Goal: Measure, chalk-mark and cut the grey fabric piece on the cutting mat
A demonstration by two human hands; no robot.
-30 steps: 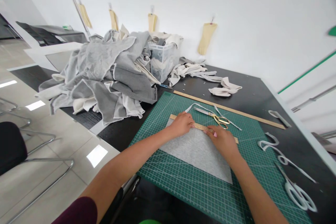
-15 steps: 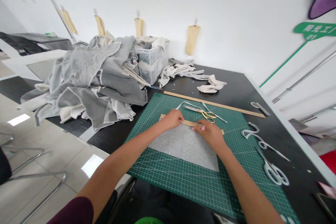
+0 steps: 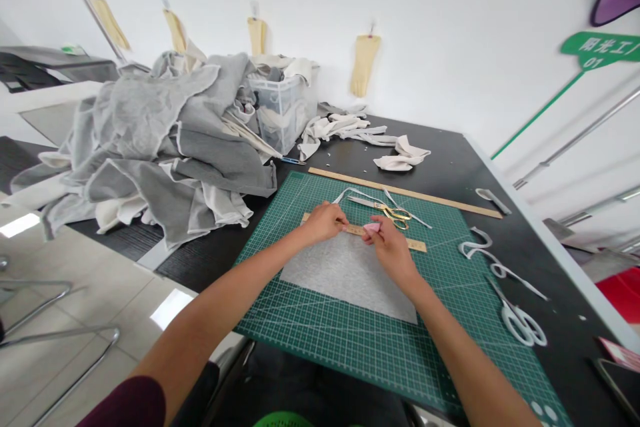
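A grey piece of fabric (image 3: 350, 275) lies on the green cutting mat (image 3: 320, 340), with a short wooden ruler (image 3: 416, 245) along its far edge. My left hand (image 3: 325, 221) is closed at the ruler's left part, thumb and fingers drawn together; whatever they pinch is hidden. Between the fingers of my right hand (image 3: 393, 250) is a flat pink piece of tailor's chalk (image 3: 371, 227), held just over the ruler. Gold-handled scissors (image 3: 395, 213) rest beyond the ruler, beside a thin fabric strip (image 3: 345, 193).
White-handled scissors (image 3: 523, 325) and curled fabric strips (image 3: 480, 248) lie to the right. A long wooden ruler (image 3: 400, 191) borders the mat's far side. A heap of grey cloth (image 3: 150, 127) and a clear plastic bin (image 3: 280, 110) stand at the left and back.
My right hand has lifted off the ruler and turned, moving slightly left, so the pink chalk shows more. My left fingers have curled in. The view has shifted slightly.
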